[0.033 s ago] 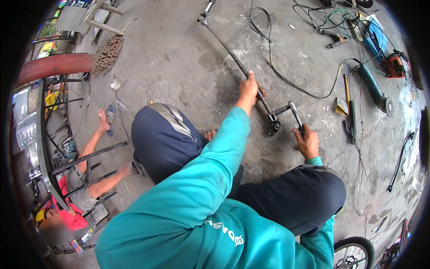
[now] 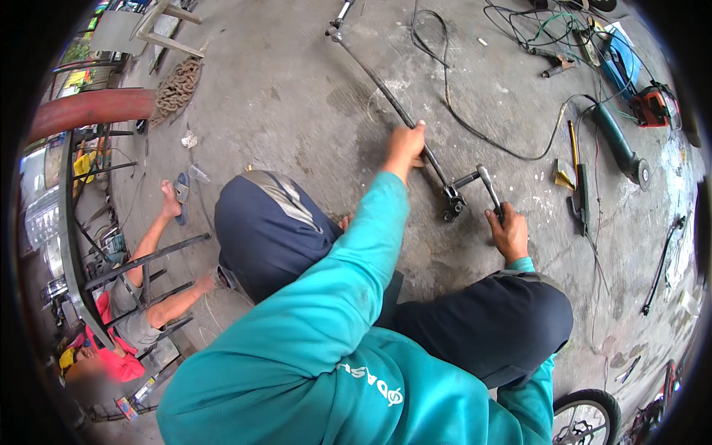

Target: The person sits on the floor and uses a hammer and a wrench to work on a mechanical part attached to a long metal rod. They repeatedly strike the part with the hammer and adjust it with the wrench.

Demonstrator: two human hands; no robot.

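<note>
A long dark metal shaft (image 2: 378, 84) runs slantwise over the concrete floor, with a jointed silver piece at its far end. My left hand (image 2: 404, 148) is wrapped round the shaft's lower half, thumb lying along the top. A black universal joint (image 2: 453, 202) forms the near end. Beside that joint, a dark socket (image 2: 467, 179) points at the shaft; whether it sits on a bolt I cannot tell. The socket is fitted to the head of a ratchet wrench (image 2: 489, 185). My right hand (image 2: 509, 231) closes on the wrench's dark handle.
An angle grinder (image 2: 619, 141) with its hose and a blue-and-red machine (image 2: 653, 105) lie at the right. Tangled cables (image 2: 549, 26) spread at the far right. A rusty chain (image 2: 176, 90) hangs at the left. Another person (image 2: 122, 334) sits behind a metal frame. A wheel (image 2: 593, 415) stands near right.
My left hand has shifted slightly left and its grip on the shaft has changed a little. The shaft, the wrench and my right hand look nearly the same.
</note>
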